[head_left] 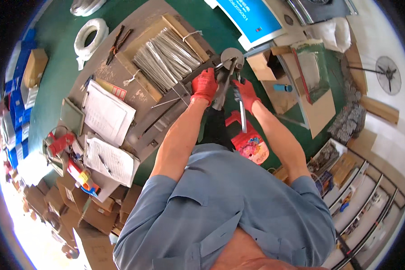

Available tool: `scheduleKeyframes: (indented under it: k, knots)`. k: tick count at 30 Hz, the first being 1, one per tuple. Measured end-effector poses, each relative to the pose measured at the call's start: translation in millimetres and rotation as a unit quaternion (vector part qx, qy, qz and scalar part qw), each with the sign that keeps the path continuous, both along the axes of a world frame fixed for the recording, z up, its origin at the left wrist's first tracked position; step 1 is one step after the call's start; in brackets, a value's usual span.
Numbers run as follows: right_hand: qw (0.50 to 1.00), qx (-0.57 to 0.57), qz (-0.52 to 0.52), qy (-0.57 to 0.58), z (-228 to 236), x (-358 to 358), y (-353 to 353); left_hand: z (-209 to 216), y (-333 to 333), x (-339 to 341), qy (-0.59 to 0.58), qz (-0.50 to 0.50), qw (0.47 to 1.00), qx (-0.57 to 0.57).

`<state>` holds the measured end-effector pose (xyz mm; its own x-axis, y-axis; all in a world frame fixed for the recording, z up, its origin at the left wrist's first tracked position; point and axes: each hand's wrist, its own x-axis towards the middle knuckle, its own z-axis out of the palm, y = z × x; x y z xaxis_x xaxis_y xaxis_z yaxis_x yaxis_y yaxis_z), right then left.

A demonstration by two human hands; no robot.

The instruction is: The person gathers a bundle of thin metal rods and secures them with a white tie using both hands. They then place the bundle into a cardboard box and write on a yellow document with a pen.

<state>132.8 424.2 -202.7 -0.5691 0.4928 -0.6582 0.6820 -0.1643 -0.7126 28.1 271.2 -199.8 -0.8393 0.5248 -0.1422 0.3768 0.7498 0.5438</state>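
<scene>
My left hand (204, 86), in a red glove, is closed at the bench edge beside a metal fixture with a round disc (230, 54). Its fingers curl toward a short metal part next to the disc, mostly covered by the glove. My right hand (247, 94), in a red glove with dark fingers, is closed around a silvery metal rod (243, 118) just below the fixture. That rod points down toward my body. Between my hands a flat metal bar (221, 95) slants from the fixture. Left of my left hand, bent silvery metal rods (166, 58) lie bundled in a wooden frame (138, 77).
Pliers (117, 45), a clipboard with papers (107, 112) and a notebook with a pen (110, 159) lie on the bench at left. A red patterned seat (252, 146) is below my right hand. Cardboard boxes (94, 209) stand lower left; a shelf rack (360, 193) is at right.
</scene>
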Motion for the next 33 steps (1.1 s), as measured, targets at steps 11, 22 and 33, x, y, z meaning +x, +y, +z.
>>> scheduleKeyframes:
  k: [11,22,33]
  knots:
    - [0.962,-0.059,-0.249,0.092,10.5,-35.6,-77.4,0.4,-8.1,-11.7,-0.129,-0.002,0.990,0.059]
    - [0.900,-0.133,-0.365,0.196,-36.8,-39.3,-87.8,-1.3,-15.2,-10.4,-0.125,-0.061,0.984,0.116]
    - [0.859,-0.145,-0.438,0.224,-82.1,-57.1,-103.6,7.9,-10.4,-22.8,-0.105,-0.099,0.987,0.069]
